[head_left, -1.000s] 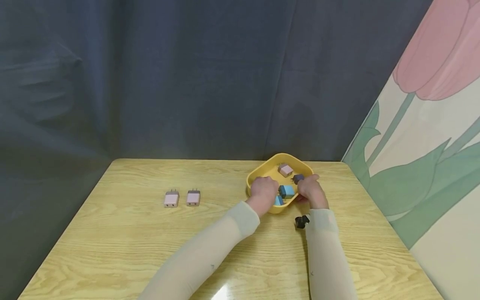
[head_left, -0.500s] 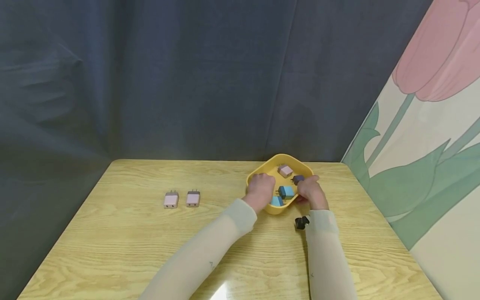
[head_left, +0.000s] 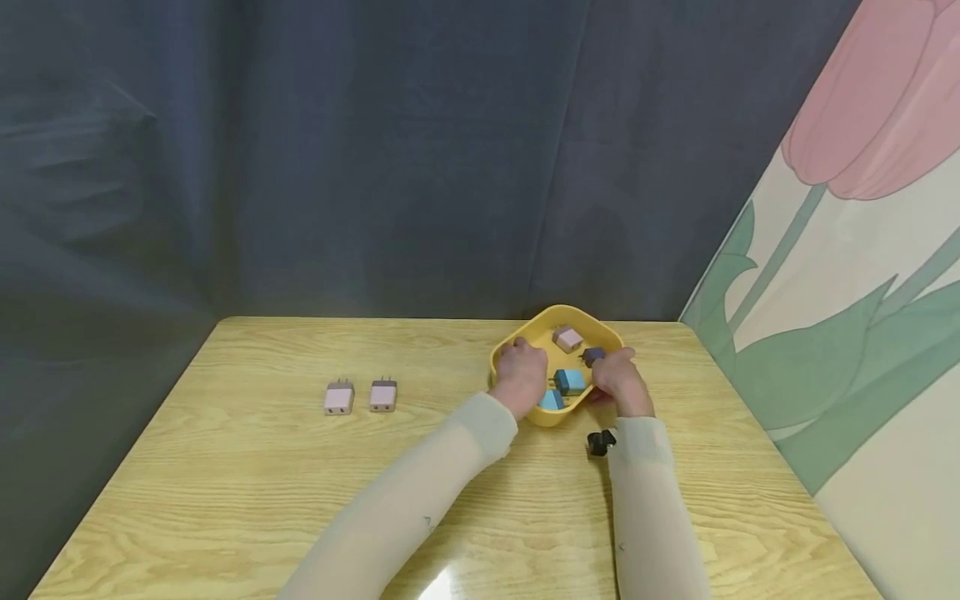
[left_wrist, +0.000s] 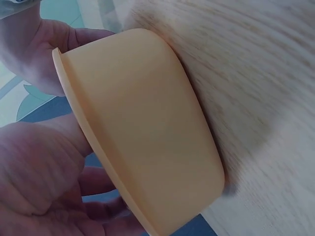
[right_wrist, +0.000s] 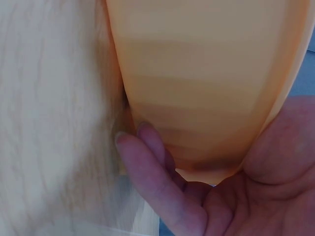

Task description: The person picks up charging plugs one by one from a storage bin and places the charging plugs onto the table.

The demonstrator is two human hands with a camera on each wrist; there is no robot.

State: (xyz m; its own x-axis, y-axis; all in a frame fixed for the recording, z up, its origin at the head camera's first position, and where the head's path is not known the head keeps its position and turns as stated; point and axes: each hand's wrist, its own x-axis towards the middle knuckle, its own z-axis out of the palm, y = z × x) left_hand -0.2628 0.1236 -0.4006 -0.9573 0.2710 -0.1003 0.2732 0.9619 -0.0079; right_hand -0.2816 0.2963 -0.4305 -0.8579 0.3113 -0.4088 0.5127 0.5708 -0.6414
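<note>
My left hand (head_left: 522,377) reaches down into the left side of a yellow plastic bin (head_left: 558,312). In the left wrist view its fingers pass behind the bin's rim, so the fingertips are hidden and I cannot tell whether they hold anything. My right hand (head_left: 621,382) grips the bin's right side; the right wrist view shows its fingers (right_wrist: 147,162) curled against the outer wall. Inside the bin lie a pink plug charger (head_left: 567,338), a dark blue charger (head_left: 592,356) beside the right hand, and two light blue chargers, one (head_left: 570,382) nearer the middle and one (head_left: 552,400) at the front.
Two pink chargers (head_left: 339,398) lie side by side on the wooden table (head_left: 247,483), left of the bin. A small black device (head_left: 600,442) sits at the right wrist. Behind the table hangs a dark curtain (head_left: 390,167); a tulip-painted wall (head_left: 847,333) stands on the right.
My left hand has shifted slightly left inside the bin, uncovering more of the front light blue charger. The right hand and the bin have stayed in place.
</note>
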